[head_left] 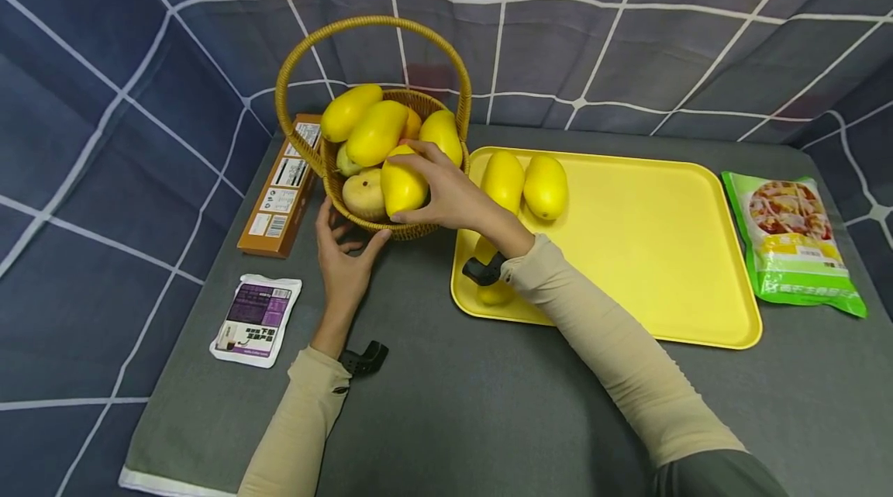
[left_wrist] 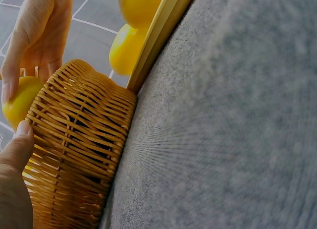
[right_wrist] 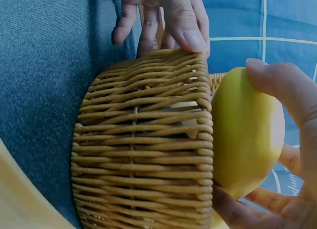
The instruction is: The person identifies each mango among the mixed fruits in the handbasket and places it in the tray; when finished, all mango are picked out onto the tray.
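Note:
My right hand (head_left: 456,191) grips a yellow mango (head_left: 403,185) at the front of the wicker basket (head_left: 418,231), thumb on one side and fingers on the other. In the right wrist view this mango (right_wrist: 247,135) is just over the basket's rim. My left hand (head_left: 345,268) holds the basket at its front left, with the thumb at the rim and the fingers along the outer side. Several more yellow mangoes (head_left: 377,132) lie inside the basket, beside a paler, brownish-yellow fruit (head_left: 364,195). An orange fruit (head_left: 412,125) is partly hidden behind them.
Right of the basket lies a yellow tray (head_left: 642,249) with several mangoes (head_left: 546,187) at its left end, some partly hidden by my right wrist. A green food bag (head_left: 795,241) is at far right. An orange-brown box (head_left: 282,195) and a white-purple pouch (head_left: 256,320) lie left.

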`<action>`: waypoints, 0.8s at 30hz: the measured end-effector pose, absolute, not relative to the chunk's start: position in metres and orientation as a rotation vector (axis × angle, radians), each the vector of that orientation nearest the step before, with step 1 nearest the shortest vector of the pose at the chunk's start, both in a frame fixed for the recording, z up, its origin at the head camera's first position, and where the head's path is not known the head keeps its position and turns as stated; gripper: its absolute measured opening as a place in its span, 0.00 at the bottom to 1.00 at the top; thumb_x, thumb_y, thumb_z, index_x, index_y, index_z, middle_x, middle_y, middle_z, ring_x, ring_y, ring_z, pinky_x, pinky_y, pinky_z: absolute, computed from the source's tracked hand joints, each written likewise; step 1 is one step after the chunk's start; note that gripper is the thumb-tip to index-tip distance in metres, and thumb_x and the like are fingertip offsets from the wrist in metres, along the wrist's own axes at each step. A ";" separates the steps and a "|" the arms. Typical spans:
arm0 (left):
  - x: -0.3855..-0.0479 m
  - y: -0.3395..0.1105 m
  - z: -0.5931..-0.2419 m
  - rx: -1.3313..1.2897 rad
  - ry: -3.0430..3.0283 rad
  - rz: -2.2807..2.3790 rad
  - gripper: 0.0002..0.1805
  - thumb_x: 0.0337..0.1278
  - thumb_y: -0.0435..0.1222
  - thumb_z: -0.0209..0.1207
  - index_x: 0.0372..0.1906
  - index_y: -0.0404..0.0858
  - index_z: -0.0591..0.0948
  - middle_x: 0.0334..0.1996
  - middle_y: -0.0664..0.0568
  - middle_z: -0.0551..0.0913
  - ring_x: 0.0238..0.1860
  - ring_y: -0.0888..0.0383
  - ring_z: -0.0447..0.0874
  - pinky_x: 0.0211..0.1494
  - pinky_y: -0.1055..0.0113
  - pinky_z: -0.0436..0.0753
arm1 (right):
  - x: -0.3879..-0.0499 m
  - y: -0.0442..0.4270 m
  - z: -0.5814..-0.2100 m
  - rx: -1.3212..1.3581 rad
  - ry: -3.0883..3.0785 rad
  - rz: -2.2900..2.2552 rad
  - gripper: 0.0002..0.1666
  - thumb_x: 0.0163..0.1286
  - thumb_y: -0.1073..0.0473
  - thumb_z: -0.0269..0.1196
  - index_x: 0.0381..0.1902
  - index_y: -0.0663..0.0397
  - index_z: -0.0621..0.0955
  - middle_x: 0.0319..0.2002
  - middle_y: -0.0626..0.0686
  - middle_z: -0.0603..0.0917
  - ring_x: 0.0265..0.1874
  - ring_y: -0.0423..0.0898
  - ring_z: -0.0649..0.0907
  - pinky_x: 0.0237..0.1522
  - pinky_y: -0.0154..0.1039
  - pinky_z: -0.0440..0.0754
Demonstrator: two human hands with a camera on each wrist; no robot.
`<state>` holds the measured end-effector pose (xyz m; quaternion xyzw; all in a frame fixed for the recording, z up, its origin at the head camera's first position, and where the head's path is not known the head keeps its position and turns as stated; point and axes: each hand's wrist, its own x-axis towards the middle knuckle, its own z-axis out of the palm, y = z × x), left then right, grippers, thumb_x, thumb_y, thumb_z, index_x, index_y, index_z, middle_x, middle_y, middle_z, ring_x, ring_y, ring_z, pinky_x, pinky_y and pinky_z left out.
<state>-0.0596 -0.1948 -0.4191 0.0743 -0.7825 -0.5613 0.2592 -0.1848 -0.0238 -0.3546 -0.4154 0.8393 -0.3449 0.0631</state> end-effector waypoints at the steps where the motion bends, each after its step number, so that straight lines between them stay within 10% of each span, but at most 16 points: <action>1: -0.060 -0.195 -0.419 0.203 -2.120 -1.523 0.50 0.51 0.30 0.70 0.75 0.31 0.53 0.68 0.30 0.61 0.59 0.35 0.70 0.50 0.39 0.75 | -0.185 -0.023 -0.354 -1.254 2.539 -1.053 0.47 0.56 0.41 0.73 0.70 0.45 0.69 0.75 0.58 0.57 0.72 0.52 0.62 0.67 0.49 0.69; 24: -0.060 -0.195 -0.420 0.227 -2.116 -1.525 0.50 0.51 0.29 0.70 0.76 0.31 0.53 0.68 0.30 0.62 0.60 0.37 0.70 0.50 0.41 0.74 | -0.161 0.028 -0.347 -1.419 2.628 -1.274 0.46 0.49 0.45 0.76 0.66 0.43 0.73 0.74 0.52 0.60 0.71 0.49 0.65 0.66 0.47 0.72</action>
